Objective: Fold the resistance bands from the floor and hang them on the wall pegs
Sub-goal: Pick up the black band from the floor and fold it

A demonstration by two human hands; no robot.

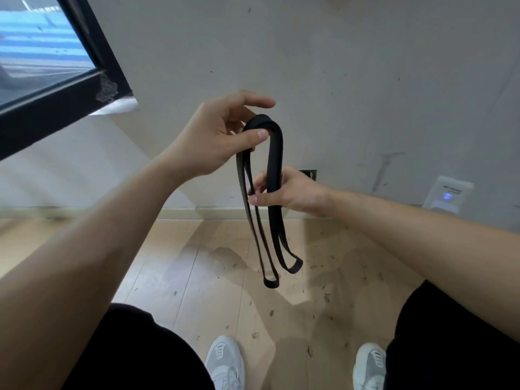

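Head view: one folded black band; left hand pinched its twelve-o'clock bend, right hand gripped below.

No legible lettering in view.
A dark mark on the white wall device is too blurred to read.

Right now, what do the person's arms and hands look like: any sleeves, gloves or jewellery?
Both arms are bare as far as the frame shows them: no sleeve appears on the left forearm or the right forearm. The left hand and the right hand wear no gloves, and no ring, watch or bracelet is visible.
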